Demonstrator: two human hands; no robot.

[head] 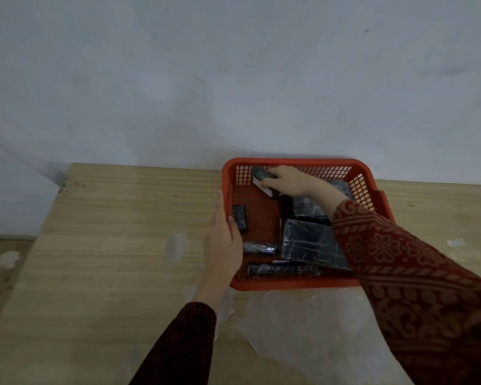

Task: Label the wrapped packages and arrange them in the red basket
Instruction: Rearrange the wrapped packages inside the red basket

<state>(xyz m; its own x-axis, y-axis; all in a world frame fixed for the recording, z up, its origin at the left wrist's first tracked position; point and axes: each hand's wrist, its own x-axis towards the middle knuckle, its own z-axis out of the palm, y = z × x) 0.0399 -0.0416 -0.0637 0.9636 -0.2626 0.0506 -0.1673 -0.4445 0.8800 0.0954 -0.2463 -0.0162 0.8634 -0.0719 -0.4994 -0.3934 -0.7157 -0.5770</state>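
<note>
The red basket stands on the wooden table against the wall. My right hand reaches into its far left corner, shut on a small dark wrapped package with a white label on its underside. My left hand grips the basket's left rim, thumb inside. Several dark wrapped packages lie in the basket: a small one near my thumb, a large flat one at the right, a long one along the front wall. My right forearm hides part of the basket's right side.
Clear plastic wrap lies crumpled on the wooden table just in front of the basket. Smaller scraps of wrap lie to its left, another scrap at the right. The table's left edge drops to the floor.
</note>
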